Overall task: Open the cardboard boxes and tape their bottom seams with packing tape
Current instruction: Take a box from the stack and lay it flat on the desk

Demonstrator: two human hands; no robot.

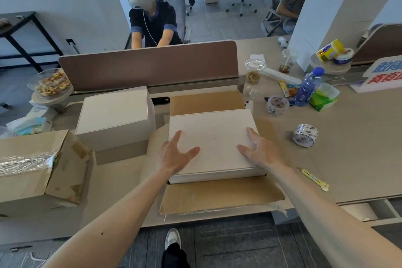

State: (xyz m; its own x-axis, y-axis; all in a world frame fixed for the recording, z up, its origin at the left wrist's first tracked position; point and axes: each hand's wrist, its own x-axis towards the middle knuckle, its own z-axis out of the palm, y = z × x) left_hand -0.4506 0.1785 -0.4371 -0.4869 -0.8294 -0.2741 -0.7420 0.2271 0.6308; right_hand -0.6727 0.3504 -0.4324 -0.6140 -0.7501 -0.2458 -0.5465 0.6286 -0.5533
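A white cardboard box [211, 135] sits inside an open brown carton [219, 198] whose flaps are spread out on the desk. My left hand [176, 154] lies on the white box's near left corner with fingers spread. My right hand [258, 150] rests on its near right part, fingers spread and slightly bent. A second white box [114, 115] stands to the left. A brown box [37, 169] with clear tape on its end lies at far left. A roll of packing tape [304, 135] stands to the right, another roll [277, 105] behind it.
A yellow utility knife [313, 179] lies near the desk's front right edge. Bottle [307, 87], tissue pack [323, 97], cups and snacks crowd the back right. A brown divider [148, 65] runs across the desk, with a seated person [154, 22] behind it. A snack bowl [51, 84] sits at left.
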